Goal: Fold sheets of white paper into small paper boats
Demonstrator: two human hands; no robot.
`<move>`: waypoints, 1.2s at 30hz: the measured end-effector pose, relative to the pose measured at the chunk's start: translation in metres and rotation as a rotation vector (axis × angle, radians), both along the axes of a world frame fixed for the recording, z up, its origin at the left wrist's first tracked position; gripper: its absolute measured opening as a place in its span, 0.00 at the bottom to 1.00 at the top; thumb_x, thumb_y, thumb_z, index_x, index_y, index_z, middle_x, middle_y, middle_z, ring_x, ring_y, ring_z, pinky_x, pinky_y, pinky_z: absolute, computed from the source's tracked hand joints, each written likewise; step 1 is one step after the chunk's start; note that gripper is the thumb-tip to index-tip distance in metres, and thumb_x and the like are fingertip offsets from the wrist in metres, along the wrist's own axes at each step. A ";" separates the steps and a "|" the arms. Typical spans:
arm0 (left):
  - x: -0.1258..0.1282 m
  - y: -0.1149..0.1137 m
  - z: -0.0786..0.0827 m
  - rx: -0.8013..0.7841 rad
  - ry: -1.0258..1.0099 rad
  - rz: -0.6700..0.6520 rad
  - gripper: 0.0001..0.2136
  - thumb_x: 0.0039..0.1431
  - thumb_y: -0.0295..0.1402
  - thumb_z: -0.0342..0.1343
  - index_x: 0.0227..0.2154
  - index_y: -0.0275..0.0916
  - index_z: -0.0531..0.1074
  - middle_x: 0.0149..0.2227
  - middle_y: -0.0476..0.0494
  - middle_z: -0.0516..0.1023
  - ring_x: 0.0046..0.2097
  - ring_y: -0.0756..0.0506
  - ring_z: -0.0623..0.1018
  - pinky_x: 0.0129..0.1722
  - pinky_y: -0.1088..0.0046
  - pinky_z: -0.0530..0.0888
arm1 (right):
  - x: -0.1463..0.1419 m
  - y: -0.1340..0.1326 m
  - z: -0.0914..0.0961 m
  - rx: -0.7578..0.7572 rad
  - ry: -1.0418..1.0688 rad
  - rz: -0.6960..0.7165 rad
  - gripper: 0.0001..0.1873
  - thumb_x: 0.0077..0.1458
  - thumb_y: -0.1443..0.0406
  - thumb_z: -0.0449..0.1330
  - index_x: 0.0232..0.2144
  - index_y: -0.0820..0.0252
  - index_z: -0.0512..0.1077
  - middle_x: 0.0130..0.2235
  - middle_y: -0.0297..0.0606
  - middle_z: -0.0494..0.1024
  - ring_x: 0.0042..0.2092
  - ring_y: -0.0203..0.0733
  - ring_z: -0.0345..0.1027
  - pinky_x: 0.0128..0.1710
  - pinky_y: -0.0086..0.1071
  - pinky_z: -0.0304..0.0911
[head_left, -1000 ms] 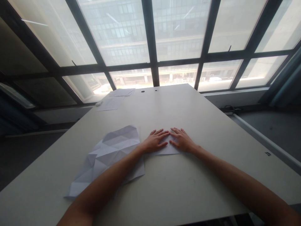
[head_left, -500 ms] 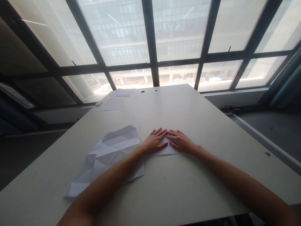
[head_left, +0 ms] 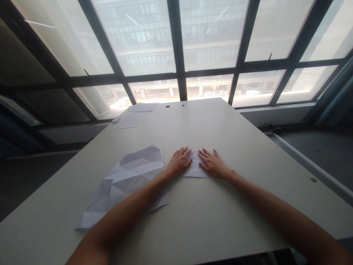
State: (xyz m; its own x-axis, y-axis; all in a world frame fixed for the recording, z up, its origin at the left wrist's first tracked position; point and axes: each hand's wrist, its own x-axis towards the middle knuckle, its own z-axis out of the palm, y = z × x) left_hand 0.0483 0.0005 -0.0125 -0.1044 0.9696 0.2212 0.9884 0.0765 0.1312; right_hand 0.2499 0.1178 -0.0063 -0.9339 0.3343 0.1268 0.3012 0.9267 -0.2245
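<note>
A small folded sheet of white paper [head_left: 195, 170] lies flat on the white table [head_left: 204, 221]. My left hand [head_left: 179, 161] rests palm down over its left side, fingers stretched out. On its right side lies my right hand [head_left: 213, 163], flat too, with the fingers spread. Between the two hands the paper's middle shows; its outer parts are hidden under them. Left of it, a larger creased sheet of paper [head_left: 129, 173] lies partly under my left forearm.
At the table's far left corner lie several flat sheets of paper [head_left: 129, 120]. Near them the tabletop has a dark round hole [head_left: 167, 106]. A small dark mark or object [head_left: 313, 180] sits near the right edge. Large windows [head_left: 209, 36] stand beyond the table.
My hands have moved apart: the left hand slid a little to the left, the right slightly to the right. More of the folded paper's middle shows between them.
</note>
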 end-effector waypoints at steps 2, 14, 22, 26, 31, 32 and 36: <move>-0.002 0.002 -0.003 0.051 -0.002 0.043 0.23 0.66 0.39 0.47 0.61 0.37 0.62 0.65 0.35 0.62 0.66 0.39 0.61 0.65 0.59 0.58 | 0.000 0.002 0.000 -0.002 0.000 -0.035 0.31 0.67 0.55 0.41 0.68 0.61 0.52 0.69 0.44 0.50 0.70 0.48 0.38 0.66 0.59 0.28; -0.007 0.003 -0.004 0.164 -0.170 0.104 0.27 0.62 0.40 0.55 0.62 0.39 0.60 0.58 0.35 0.69 0.61 0.37 0.67 0.62 0.55 0.63 | 0.002 0.009 -0.002 -0.059 0.025 -0.034 0.31 0.67 0.56 0.45 0.67 0.61 0.52 0.69 0.48 0.51 0.70 0.50 0.40 0.66 0.58 0.33; -0.009 0.002 0.002 0.291 -0.485 -0.018 0.43 0.57 0.30 0.57 0.70 0.38 0.37 0.54 0.38 0.74 0.51 0.43 0.76 0.53 0.63 0.73 | 0.004 0.008 0.001 -0.074 0.033 -0.012 0.31 0.66 0.56 0.45 0.67 0.61 0.52 0.69 0.49 0.52 0.70 0.50 0.40 0.65 0.59 0.32; -0.003 0.000 0.004 0.218 -0.454 -0.204 0.33 0.63 0.29 0.49 0.69 0.43 0.45 0.54 0.45 0.76 0.53 0.45 0.77 0.57 0.63 0.71 | 0.004 0.007 0.001 -0.074 0.040 -0.001 0.31 0.66 0.56 0.45 0.68 0.62 0.51 0.69 0.49 0.52 0.70 0.50 0.41 0.65 0.60 0.32; 0.005 -0.003 0.012 0.096 -0.329 -0.450 0.20 0.68 0.30 0.44 0.60 0.43 0.67 0.62 0.44 0.67 0.63 0.45 0.67 0.64 0.63 0.64 | 0.005 0.006 0.000 -0.062 0.055 -0.002 0.31 0.66 0.57 0.46 0.68 0.61 0.50 0.68 0.49 0.53 0.70 0.49 0.41 0.65 0.59 0.33; 0.006 -0.004 0.014 0.070 -0.304 -0.474 0.20 0.68 0.31 0.44 0.61 0.43 0.66 0.63 0.45 0.66 0.65 0.45 0.65 0.65 0.63 0.63 | 0.005 0.006 0.000 -0.059 0.055 -0.002 0.31 0.66 0.57 0.46 0.68 0.61 0.50 0.68 0.49 0.53 0.70 0.49 0.41 0.65 0.60 0.33; 0.011 -0.008 0.025 -0.022 -0.198 -0.485 0.22 0.68 0.40 0.48 0.64 0.48 0.60 0.66 0.47 0.60 0.67 0.44 0.59 0.67 0.61 0.58 | 0.004 0.006 -0.001 -0.055 0.047 -0.006 0.31 0.67 0.57 0.45 0.68 0.61 0.51 0.68 0.49 0.53 0.70 0.50 0.41 0.65 0.60 0.34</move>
